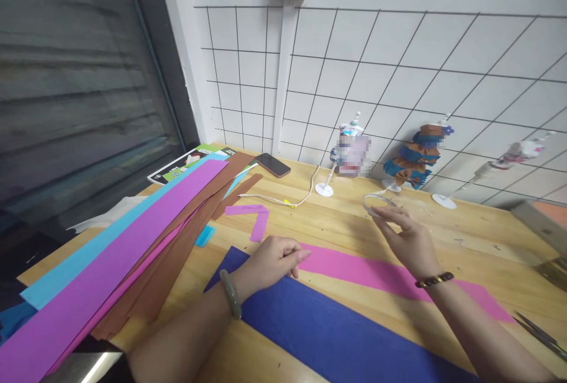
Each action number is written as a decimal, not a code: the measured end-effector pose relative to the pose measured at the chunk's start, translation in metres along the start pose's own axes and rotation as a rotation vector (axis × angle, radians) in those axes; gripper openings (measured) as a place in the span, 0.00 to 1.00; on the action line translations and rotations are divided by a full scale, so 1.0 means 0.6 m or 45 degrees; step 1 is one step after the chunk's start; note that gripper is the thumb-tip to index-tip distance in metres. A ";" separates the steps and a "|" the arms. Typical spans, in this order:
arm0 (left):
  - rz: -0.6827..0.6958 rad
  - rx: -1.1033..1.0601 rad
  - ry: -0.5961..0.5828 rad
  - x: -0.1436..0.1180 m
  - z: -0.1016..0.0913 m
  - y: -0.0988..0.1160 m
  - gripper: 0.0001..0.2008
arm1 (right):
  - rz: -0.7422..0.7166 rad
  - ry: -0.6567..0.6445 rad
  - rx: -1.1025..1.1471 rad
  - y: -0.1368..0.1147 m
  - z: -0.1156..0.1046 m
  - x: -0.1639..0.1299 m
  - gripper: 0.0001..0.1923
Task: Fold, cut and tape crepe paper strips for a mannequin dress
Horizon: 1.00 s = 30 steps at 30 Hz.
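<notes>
- Head view: left hand (274, 262) loosely curled, fingertips pressing end of pink paper strip (376, 273) on wooden table (336, 223); not clamped on it.
- Right hand (405, 238) raised just above table, fingers pinched on thin clear loop (376, 200), maybe tape, can't tell.
- Pink strip runs between both hands, lying partly beside dark blue sheet (328, 330).
- Purple, brown, light blue strips (133, 253) stacked at left; phone (272, 164) near wall; scissors (538, 333) at right edge.

On the table (354, 223), long paper strips (133, 253) lie at the left with a phone (272, 165) behind them, a wide sheet (332, 330) lies nearest, a strip (354, 268) just behind it, three figures (414, 158) along the back wall, and scissors (538, 331) at the right.
</notes>
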<state>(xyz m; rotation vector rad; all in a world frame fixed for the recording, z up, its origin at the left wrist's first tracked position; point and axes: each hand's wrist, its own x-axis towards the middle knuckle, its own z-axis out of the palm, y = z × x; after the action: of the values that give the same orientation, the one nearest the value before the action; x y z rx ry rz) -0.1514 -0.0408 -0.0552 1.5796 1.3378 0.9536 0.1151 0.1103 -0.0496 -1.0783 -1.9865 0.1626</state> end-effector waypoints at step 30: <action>0.098 0.448 0.189 0.012 -0.027 -0.017 0.11 | 0.752 -0.343 -0.764 0.231 -0.377 -0.233 0.16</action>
<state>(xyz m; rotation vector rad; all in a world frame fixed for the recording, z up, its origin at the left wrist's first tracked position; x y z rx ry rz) -0.1687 -0.0306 -0.0586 1.8639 1.6270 0.9329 0.4049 0.0339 -0.0577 -2.1165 -1.9366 0.0164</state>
